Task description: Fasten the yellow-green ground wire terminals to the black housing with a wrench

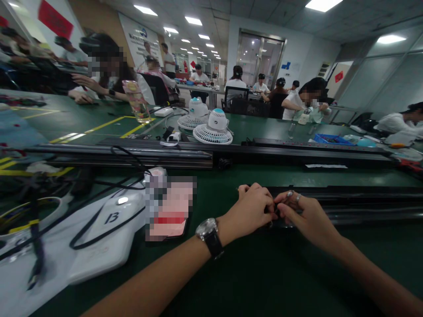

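Note:
Long black bars lie side by side on the green table, stretching off to the right. My left hand, with a watch on its wrist, is closed at the left end of these bars. Beside it, fingertips almost touching, my right hand is closed in a pinch and wears rings. Something small and dark shows between the fingertips, too small to make out. The bar ends are partly hidden behind both hands.
A pink phone-like item and a white device marked 13, with black cables, lie to the left. Farther back are long dark rails, white fans, a cup and a blue tray. People sit beyond.

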A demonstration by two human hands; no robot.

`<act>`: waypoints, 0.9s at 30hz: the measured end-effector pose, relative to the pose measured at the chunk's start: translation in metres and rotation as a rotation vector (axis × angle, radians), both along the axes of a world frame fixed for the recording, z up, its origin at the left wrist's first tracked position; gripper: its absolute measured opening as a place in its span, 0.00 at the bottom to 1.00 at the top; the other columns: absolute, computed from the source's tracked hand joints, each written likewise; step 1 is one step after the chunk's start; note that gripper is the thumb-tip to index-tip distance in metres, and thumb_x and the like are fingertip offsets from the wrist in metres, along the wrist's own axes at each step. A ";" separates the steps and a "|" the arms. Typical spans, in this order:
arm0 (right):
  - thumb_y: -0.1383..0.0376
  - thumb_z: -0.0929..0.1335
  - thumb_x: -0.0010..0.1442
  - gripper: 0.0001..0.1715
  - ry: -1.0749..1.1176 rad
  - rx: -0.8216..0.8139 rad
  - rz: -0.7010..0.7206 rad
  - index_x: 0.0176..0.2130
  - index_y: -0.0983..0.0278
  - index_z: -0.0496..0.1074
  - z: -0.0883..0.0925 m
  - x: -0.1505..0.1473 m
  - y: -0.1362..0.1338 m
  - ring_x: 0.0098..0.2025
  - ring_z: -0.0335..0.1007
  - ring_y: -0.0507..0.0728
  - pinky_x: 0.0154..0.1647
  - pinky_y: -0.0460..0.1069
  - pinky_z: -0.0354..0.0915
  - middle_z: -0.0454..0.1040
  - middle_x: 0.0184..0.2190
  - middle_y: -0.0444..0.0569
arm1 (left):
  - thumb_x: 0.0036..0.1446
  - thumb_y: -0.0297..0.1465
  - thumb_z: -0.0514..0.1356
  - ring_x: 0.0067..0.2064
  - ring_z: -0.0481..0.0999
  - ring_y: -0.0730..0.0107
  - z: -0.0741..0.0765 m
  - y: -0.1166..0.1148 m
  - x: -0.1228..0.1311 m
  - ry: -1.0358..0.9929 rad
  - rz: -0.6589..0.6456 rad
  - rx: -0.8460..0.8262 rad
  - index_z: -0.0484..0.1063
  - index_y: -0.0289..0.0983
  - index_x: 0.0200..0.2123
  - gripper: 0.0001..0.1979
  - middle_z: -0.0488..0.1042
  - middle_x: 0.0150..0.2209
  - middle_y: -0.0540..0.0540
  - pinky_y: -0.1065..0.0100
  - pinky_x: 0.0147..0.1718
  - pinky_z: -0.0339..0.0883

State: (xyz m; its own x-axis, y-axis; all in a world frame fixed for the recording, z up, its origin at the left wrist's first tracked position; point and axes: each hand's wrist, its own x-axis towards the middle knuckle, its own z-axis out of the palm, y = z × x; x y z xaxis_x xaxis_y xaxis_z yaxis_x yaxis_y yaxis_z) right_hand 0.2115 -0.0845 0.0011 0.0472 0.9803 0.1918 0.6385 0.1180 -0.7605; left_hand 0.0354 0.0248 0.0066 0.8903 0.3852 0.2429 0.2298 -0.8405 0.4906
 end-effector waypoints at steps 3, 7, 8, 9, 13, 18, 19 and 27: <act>0.62 0.64 0.70 0.08 -0.027 0.000 0.015 0.42 0.61 0.71 0.001 0.000 0.000 0.28 0.72 0.53 0.30 0.48 0.67 0.75 0.29 0.43 | 0.60 0.32 0.66 0.52 0.67 0.58 0.001 0.001 0.001 0.017 -0.001 -0.010 0.78 0.40 0.30 0.05 0.75 0.43 0.50 0.56 0.48 0.49; 0.64 0.61 0.71 0.09 -0.043 0.018 0.030 0.44 0.62 0.70 0.002 -0.001 0.001 0.29 0.71 0.53 0.31 0.48 0.66 0.74 0.30 0.44 | 0.59 0.36 0.68 0.51 0.67 0.58 0.004 0.001 0.004 0.044 0.010 -0.026 0.77 0.39 0.29 0.08 0.75 0.43 0.50 0.57 0.48 0.50; 0.64 0.61 0.71 0.09 -0.046 0.020 0.035 0.46 0.62 0.69 0.002 -0.002 0.002 0.29 0.71 0.53 0.32 0.48 0.66 0.73 0.31 0.44 | 0.58 0.37 0.68 0.51 0.67 0.57 0.005 0.001 0.005 0.051 0.015 -0.029 0.77 0.39 0.29 0.09 0.75 0.43 0.50 0.57 0.48 0.50; 0.65 0.60 0.72 0.10 -0.049 0.021 0.039 0.47 0.62 0.69 0.003 -0.002 0.002 0.30 0.71 0.53 0.32 0.48 0.66 0.73 0.31 0.44 | 0.58 0.37 0.68 0.51 0.68 0.57 0.006 0.000 0.005 0.057 0.018 -0.031 0.77 0.39 0.28 0.10 0.75 0.43 0.50 0.57 0.48 0.50; 0.67 0.58 0.72 0.11 -0.075 0.025 0.040 0.47 0.62 0.69 0.004 -0.003 0.002 0.31 0.70 0.53 0.33 0.49 0.64 0.72 0.33 0.45 | 0.58 0.37 0.68 0.50 0.68 0.56 0.009 -0.002 0.007 0.074 0.027 -0.034 0.76 0.39 0.28 0.10 0.75 0.43 0.50 0.57 0.47 0.50; 0.68 0.57 0.72 0.12 -0.097 0.019 0.043 0.41 0.62 0.68 0.003 0.000 0.002 0.30 0.69 0.54 0.32 0.49 0.63 0.72 0.32 0.45 | 0.60 0.38 0.66 0.50 0.69 0.56 0.010 -0.001 0.006 0.087 0.035 -0.028 0.76 0.40 0.34 0.08 0.75 0.42 0.49 0.57 0.47 0.51; 0.68 0.57 0.72 0.13 -0.108 0.017 0.046 0.41 0.62 0.68 0.003 0.000 0.002 0.30 0.69 0.54 0.32 0.49 0.63 0.72 0.32 0.45 | 0.60 0.38 0.66 0.49 0.69 0.56 0.010 0.000 0.006 0.092 0.037 -0.026 0.76 0.40 0.37 0.08 0.75 0.42 0.49 0.57 0.47 0.52; 0.67 0.57 0.72 0.14 -0.193 0.010 0.083 0.40 0.62 0.69 0.005 0.002 0.003 0.29 0.69 0.54 0.31 0.49 0.61 0.71 0.30 0.44 | 0.61 0.32 0.65 0.52 0.68 0.57 0.007 0.005 0.003 0.116 -0.014 -0.001 0.78 0.42 0.37 0.01 0.74 0.46 0.50 0.59 0.48 0.50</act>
